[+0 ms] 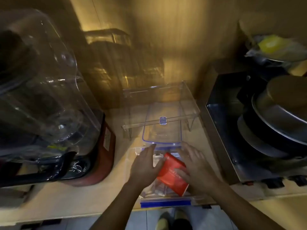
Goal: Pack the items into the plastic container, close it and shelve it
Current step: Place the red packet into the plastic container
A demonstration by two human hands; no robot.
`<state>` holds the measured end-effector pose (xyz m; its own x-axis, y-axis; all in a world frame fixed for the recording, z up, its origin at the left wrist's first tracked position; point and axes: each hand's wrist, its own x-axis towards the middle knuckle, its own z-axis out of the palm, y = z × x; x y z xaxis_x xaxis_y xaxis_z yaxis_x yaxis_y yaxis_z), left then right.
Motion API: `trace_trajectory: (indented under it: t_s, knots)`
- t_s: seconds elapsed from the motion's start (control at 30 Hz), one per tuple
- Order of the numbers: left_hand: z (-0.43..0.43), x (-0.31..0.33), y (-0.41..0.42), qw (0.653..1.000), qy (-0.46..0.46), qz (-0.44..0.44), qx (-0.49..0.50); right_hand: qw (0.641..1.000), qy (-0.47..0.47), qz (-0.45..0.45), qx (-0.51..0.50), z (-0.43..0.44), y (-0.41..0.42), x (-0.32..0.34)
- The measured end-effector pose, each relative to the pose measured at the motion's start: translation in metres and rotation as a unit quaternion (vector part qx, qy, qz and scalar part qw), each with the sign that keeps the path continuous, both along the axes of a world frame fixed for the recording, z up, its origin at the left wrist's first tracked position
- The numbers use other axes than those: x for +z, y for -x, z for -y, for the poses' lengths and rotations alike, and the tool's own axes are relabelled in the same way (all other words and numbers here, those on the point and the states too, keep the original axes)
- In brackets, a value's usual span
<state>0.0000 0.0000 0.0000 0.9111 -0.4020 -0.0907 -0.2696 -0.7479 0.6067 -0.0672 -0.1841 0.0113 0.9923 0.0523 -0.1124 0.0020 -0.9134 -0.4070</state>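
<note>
A clear plastic container (166, 202) with blue latches stands at the front edge of the wooden shelf. Inside it lie a red packet (172, 175) and some clear-wrapped items (157, 188). My left hand (144, 165) rests flat on the container's left side, fingers apart. My right hand (197, 168) lies over the red packet's right edge, fingers touching it. The clear lid (162, 123) with a blue rim and blue centre tab lies just behind the container, partly under a clear acrylic riser (159, 105).
A blender (49, 100) with a red base fills the left. Dark stacked boxes (116, 57) stand at the back. On the right, stacked pans (274, 123) sit on a metal appliance (222, 130). Floor tiles and my shoes (172, 221) show below.
</note>
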Motion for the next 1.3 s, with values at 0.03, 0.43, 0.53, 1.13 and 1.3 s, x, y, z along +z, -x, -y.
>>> trace_trajectory:
  t_s: [0.03, 0.43, 0.53, 1.13, 1.3]
  knots:
    - [0.002, -0.004, 0.004, 0.999, 0.009, -0.032, 0.006, 1.0, 0.0, -0.021, 0.003, 0.0, 0.002, -0.003]
    - [0.014, -0.036, 0.027, 0.97, 0.135, -0.201, 0.022, 0.982, -0.042, -0.181, -0.006, -0.004, -0.013, -0.022]
    - [0.011, -0.03, 0.027, 0.956, 0.169, -0.235, 0.035, 0.97, -0.154, -0.187, -0.033, 0.0, -0.018, -0.018]
    - [-0.031, 0.048, 0.005, 0.892, 0.306, -0.322, 0.083, 0.848, -0.503, -0.114, -0.124, -0.001, -0.034, 0.032]
    - [-0.049, 0.061, 0.005, 0.891, 0.31, -0.291, 0.161, 0.826, -0.543, -0.106, -0.105, -0.018, -0.043, 0.029]
